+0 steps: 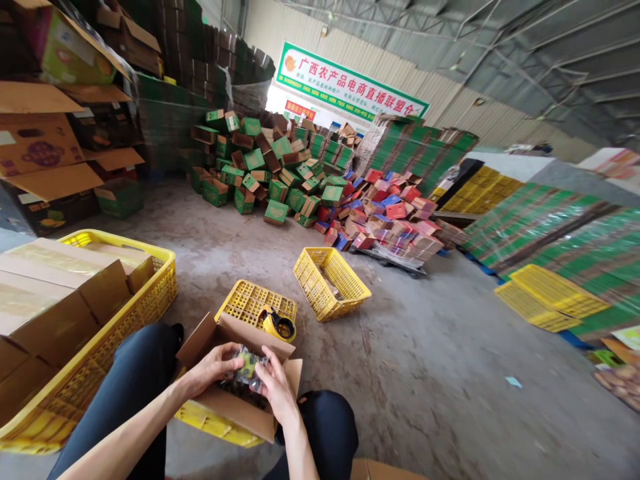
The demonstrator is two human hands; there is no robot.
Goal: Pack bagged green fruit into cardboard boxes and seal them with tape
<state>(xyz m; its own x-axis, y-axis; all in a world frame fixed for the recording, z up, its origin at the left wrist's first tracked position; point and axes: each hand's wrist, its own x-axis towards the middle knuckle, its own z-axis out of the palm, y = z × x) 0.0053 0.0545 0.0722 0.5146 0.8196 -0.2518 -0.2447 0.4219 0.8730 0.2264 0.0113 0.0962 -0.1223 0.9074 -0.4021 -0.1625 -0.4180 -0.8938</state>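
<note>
Between them, my left hand [219, 365] and my right hand [277, 381] hold a small clear plastic packet [247, 368] with yellow-green and dark contents; its kind I cannot make out. Fingers of both hands are closed on its opposite ends. Directly below is an open cardboard box [235, 408] with its flaps spread, and dark items inside are mostly hidden by my hands. The box rests on a yellow plastic crate [210, 421] between my knees. Just beyond it, a yellow tape dispenser [278, 325] lies on an upturned yellow crate [250, 300].
At left stands a large yellow crate [167, 267] full of cardboard boxes [37, 287]. Another yellow crate [333, 308] sits ahead on the concrete floor [415, 373]. Farther back are heaps of green boxes [277, 210] and red boxes [397, 211]; wrapped green stacks [565, 233] line the right.
</note>
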